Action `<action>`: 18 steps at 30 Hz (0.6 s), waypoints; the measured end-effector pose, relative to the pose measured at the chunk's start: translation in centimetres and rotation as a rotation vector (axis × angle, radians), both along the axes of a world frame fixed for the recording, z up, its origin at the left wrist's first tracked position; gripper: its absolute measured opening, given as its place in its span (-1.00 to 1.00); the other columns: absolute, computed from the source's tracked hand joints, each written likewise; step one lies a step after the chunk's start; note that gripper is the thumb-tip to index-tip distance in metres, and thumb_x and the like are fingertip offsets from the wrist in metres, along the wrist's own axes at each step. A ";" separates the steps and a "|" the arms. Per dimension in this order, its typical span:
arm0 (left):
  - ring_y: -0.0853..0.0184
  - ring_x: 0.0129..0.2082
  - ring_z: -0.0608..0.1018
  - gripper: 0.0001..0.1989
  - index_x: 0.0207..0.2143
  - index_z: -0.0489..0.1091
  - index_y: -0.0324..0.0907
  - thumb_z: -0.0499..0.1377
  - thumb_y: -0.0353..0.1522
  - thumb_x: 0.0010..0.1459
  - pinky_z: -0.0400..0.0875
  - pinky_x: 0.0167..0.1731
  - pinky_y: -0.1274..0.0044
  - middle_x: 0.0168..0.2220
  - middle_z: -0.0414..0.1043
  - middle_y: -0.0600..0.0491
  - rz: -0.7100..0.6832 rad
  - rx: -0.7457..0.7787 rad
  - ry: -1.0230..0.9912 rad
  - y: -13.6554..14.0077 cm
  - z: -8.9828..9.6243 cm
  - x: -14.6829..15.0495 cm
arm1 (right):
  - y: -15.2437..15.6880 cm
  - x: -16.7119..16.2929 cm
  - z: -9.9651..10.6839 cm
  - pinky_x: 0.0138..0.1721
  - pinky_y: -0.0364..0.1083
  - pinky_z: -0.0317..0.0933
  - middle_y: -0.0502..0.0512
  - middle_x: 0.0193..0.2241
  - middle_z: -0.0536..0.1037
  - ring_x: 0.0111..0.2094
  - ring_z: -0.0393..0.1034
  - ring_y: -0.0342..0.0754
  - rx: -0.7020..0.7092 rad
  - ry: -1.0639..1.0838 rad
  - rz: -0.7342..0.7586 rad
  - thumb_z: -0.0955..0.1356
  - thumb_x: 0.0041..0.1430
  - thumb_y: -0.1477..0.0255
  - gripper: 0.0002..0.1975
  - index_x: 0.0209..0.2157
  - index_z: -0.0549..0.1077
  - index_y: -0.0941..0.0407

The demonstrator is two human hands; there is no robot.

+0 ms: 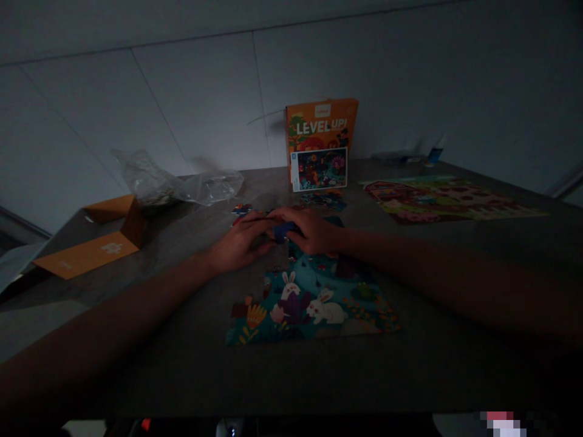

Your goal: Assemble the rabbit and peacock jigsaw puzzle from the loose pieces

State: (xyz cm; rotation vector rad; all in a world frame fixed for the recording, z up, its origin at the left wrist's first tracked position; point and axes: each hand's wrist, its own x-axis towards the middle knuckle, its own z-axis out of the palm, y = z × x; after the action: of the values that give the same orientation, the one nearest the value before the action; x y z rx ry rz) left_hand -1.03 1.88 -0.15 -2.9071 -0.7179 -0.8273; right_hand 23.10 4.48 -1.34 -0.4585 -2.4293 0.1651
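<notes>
In the head view, a dark blue puzzle piece [283,230] sits between my two hands, above the upper left part of a jigsaw puzzle [319,297]. My right hand [314,230] pinches its right side between thumb and bent fingers. From the left, the fingertips and thumb of my left hand [237,244] close on its other edge. The joined part of the jigsaw shows white rabbits, flowers and teal ground; its left edge is stepped. My right hand and forearm cover some of its top. Loose puzzle pieces [241,209] lie just beyond my left hand.
An orange "LEVEL UP!" box [322,124] stands at the back with a picture card [321,170] against it. More loose pieces [325,199] lie before it. A farm puzzle [450,199] is at right; an open orange box [91,252] and plastic bags [209,187] are left.
</notes>
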 end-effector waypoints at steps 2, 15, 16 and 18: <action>0.15 0.10 0.51 -0.59 0.19 0.35 -0.22 0.19 -0.34 0.33 0.49 0.10 0.30 0.05 0.50 -0.15 0.018 -0.013 0.007 -0.1 0.1 0.0 | 0.0 0.0 0.0 0.15 0.15 0.26 0.29 0.13 0.50 0.12 0.42 0.14 -0.011 0.009 0.004 0.30 0.14 0.60 -0.42 0.23 0.28 0.17; 0.16 0.08 0.53 -0.61 0.19 0.35 -0.21 0.16 -0.38 0.34 0.49 0.10 0.30 -0.02 0.53 -0.11 -0.009 0.003 -0.002 -0.3 0.2 0.2 | -0.2 -0.1 0.1 0.12 0.11 0.29 0.29 0.09 0.51 0.09 0.45 0.13 -0.031 0.045 -0.004 0.32 0.13 0.57 -0.43 0.20 0.29 0.18; 0.16 0.09 0.52 -0.61 0.19 0.35 -0.22 0.15 -0.39 0.34 0.47 0.12 0.29 -0.02 0.53 -0.11 -0.012 0.002 0.001 -0.3 0.2 0.2 | -0.2 -0.1 0.1 0.11 0.09 0.30 0.29 0.09 0.51 0.08 0.45 0.12 -0.030 0.042 -0.009 0.31 0.12 0.57 -0.43 0.20 0.28 0.18; 0.16 0.10 0.52 -0.61 0.20 0.35 -0.22 0.15 -0.40 0.34 0.46 0.13 0.28 -0.02 0.53 -0.11 -0.012 -0.005 0.003 -0.3 0.2 0.2 | -0.2 -0.1 0.2 0.10 0.07 0.30 0.27 0.09 0.52 0.05 0.46 0.10 -0.030 0.034 -0.024 0.30 0.09 0.58 -0.41 0.21 0.28 0.17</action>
State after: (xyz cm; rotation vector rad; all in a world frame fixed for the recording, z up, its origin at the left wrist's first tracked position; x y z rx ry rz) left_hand -0.85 1.60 0.07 -2.9195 -0.7041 -0.8226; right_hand 23.02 4.25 -1.19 -0.4945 -2.3901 0.1976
